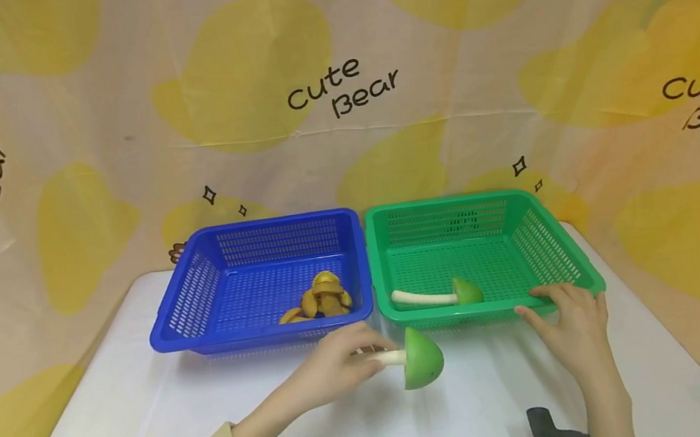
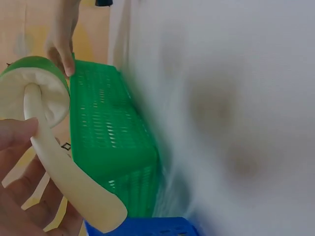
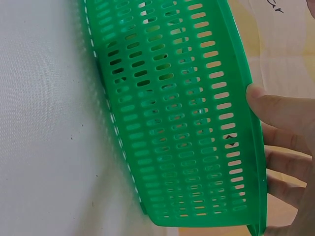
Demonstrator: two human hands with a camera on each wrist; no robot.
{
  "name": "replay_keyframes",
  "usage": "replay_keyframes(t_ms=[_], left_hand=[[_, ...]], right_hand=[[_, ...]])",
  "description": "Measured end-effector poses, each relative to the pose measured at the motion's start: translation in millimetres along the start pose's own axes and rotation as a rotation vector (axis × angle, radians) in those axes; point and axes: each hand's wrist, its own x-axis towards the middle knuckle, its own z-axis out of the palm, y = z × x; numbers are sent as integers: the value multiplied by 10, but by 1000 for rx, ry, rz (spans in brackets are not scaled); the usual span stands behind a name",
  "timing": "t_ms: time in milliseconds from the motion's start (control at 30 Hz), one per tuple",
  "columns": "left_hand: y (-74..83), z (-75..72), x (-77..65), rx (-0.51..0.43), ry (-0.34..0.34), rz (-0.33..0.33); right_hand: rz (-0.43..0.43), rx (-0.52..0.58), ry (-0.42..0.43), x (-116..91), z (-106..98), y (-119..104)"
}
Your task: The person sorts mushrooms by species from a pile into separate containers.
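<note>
My left hand (image 1: 350, 360) pinches the white stem of a toy mushroom with a green domed cap (image 1: 423, 359), held over the white table in front of the baskets. In the left wrist view the pale underside of the cap and the curved stem (image 2: 69, 172) show, with the thumb lying on the stem. My right hand (image 1: 573, 321) grips the near right rim of the green basket (image 1: 475, 199), thumb on the outer side and fingers over the edge. Inside that basket a second green-capped mushroom (image 1: 431, 298) lies on its side by the near wall.
A blue basket (image 1: 277, 223) stands left of the green one, its side close against it. Several brown-yellow mushrooms (image 1: 327, 296) sit in its near right corner. Behind both baskets hangs a printed cloth (image 1: 290, 174). They stand on a white-covered table (image 1: 170, 423).
</note>
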Motion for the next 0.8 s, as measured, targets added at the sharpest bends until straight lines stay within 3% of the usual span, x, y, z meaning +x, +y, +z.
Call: replay_keyframes(t_ms=[233,800], left_hand=[[141,-32,185,-43,-11,-51],[421,-121,788,-11,-70,-70]], right_hand=[[0,10,-1,-11,-2,5],[-6,16,17,-10,-11,-8]])
